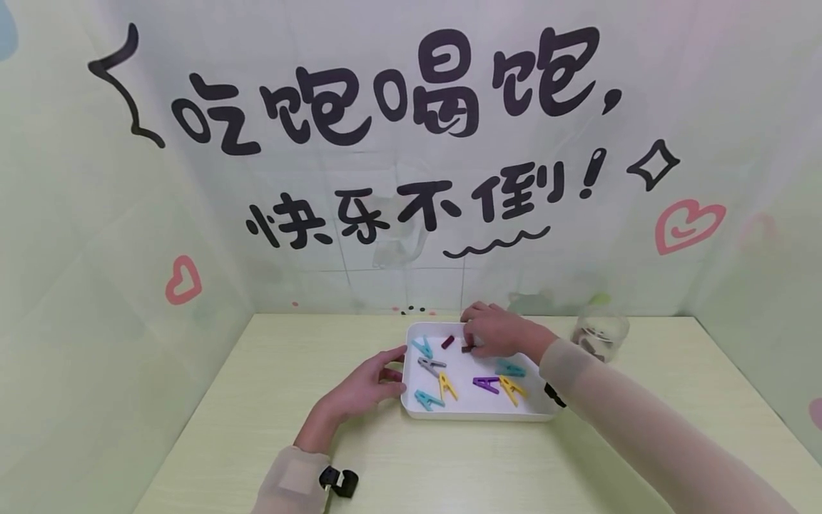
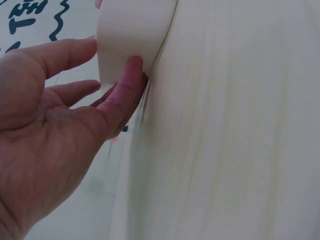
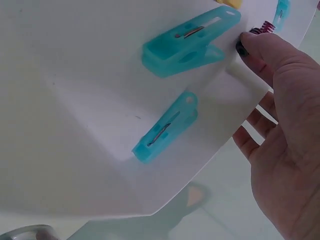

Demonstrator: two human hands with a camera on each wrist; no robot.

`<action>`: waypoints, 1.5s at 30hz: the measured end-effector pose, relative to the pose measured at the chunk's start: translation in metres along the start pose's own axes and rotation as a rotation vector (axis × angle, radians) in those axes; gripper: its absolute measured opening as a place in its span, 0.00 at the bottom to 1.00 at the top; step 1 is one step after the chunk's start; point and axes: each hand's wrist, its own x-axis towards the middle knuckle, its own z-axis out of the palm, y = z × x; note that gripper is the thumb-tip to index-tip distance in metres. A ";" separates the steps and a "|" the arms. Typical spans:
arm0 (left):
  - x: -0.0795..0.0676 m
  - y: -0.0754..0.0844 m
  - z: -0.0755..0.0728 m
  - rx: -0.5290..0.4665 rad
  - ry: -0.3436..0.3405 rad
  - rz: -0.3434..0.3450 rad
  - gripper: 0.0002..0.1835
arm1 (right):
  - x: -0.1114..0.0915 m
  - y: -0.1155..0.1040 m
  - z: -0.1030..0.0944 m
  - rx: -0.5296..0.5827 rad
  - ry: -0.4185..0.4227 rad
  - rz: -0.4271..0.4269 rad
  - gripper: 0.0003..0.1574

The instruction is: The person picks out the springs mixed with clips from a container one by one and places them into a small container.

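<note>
My right hand (image 1: pixel 501 332) reaches over the back wall of a white tray (image 1: pixel 478 416). Its thumb and a finger pinch a small dark coil spring (image 3: pixel 255 31), mostly covered by the thumb. Just past it lies a dark red spring (image 3: pixel 269 26). Plastic clothespins are scattered in the tray, among them a purple one (image 1: pixel 486 385), a grey one (image 1: pixel 432 365), yellow ones (image 1: pixel 447 386) and several teal ones (image 3: pixel 190 42). At the tray's left end, my left hand (image 1: pixel 367 385) touches the outer wall with extended, slightly bent fingers.
A clear jar (image 1: pixel 604 334) with dark small things inside stands right of the tray, near the back of the pale wooden table (image 1: pixel 289 357). Behind the table hangs a printed curtain (image 1: pixel 398 164) with black characters, and more curtain closes both sides.
</note>
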 end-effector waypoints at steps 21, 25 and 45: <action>0.000 0.001 0.000 0.011 0.007 -0.005 0.38 | -0.036 0.029 -0.022 0.082 0.165 -0.074 0.04; 0.000 0.000 0.000 0.019 0.009 -0.005 0.38 | -0.044 0.035 -0.023 0.137 0.201 -0.074 0.03; 0.001 -0.001 0.000 -0.001 0.014 -0.022 0.38 | -0.086 0.053 -0.023 0.303 0.391 -0.018 0.06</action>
